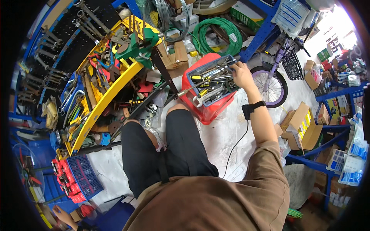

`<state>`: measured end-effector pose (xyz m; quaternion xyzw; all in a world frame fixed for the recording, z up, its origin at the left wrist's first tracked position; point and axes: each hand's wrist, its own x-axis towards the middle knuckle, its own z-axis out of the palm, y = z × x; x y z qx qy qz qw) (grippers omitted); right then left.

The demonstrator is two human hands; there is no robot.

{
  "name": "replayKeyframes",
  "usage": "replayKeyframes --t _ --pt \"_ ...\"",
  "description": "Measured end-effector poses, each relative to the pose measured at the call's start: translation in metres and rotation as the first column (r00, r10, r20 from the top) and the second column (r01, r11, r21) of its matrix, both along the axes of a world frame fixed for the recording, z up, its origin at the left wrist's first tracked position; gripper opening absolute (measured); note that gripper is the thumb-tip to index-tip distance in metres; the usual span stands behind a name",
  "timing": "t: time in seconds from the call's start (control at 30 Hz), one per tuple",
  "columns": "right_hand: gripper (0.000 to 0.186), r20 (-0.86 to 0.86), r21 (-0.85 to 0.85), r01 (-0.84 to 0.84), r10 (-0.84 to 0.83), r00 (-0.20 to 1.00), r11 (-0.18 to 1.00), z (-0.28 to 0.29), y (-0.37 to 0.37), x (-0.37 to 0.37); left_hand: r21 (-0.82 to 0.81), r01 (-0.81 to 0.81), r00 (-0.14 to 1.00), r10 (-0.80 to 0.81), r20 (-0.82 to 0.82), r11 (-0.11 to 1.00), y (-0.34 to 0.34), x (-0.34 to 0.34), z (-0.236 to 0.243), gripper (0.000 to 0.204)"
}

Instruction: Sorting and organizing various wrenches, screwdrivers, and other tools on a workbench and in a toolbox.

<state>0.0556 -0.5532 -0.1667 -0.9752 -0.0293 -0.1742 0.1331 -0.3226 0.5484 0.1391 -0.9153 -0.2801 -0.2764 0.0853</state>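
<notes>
My right hand (243, 76), a black strap on its wrist, reaches over the right side of a blue-grey tray (210, 103). Its fingers are bent closed beside the tray's far right corner, against the metal tools there; what they grip is hidden. The tray rests in a red plastic bin (206, 115) and is full of hand tools. Among them are yellow-and-black screwdrivers (197, 77) and an open-ended wrench (197, 101). Low at the left rim, my left hand (63, 216) hangs near a blue surface, too small and dim to show its grip.
At the left stands a yellow-edged bench (104, 102) heaped with tools, a green vise (139, 49) at its corner. A purple bicycle (272, 73) stands beyond my right hand. A coil of green hose (219, 36) lies behind the bin. An open carton (301, 125) sits at right.
</notes>
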Motion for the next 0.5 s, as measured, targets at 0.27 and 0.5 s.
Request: replayKeyframes --t 0.27,0.5 --pt "0.024 -0.69 -0.222 -0.081 -0.098 0.717 0.972 0.027 0.077 0.033 0.323 0.028 0.975 0.046 -0.217 0.946 0.028 0.004 -0.011 0.054" --pt "0.019 -0.495 -0.278 -0.066 -0.084 0.865 0.958 -0.002 0.064 0.026 0.223 -0.079 0.957 0.136 -0.255 0.972 -0.045 0.027 0.1 0.027"
